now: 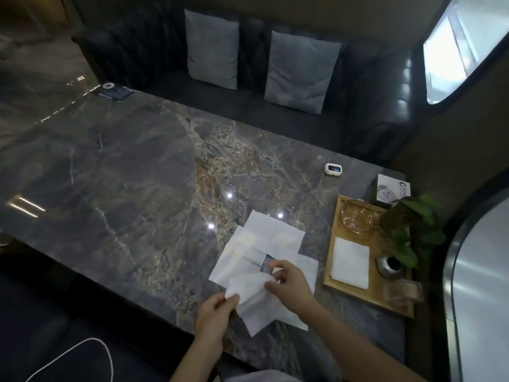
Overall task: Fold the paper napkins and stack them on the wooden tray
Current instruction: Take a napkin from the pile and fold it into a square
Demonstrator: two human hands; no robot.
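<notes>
Both hands pinch crumpled napkin (254,296): left hand (213,317) near corner, right hand (289,285) apparently far edge.

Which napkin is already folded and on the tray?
The small folded napkin on the wooden tray; the others lie unfolded on the table or in hand.

Both hands forward, fingers pinched

Left hand (213,312) extends from a bare forearm, thumb and fingers pressed together at the tips (a pinch grip). Right hand (289,285) sits further forward and to the right, back facing up, wrist bent slightly, fingers (275,267) curled inward toward the thumb.
</notes>
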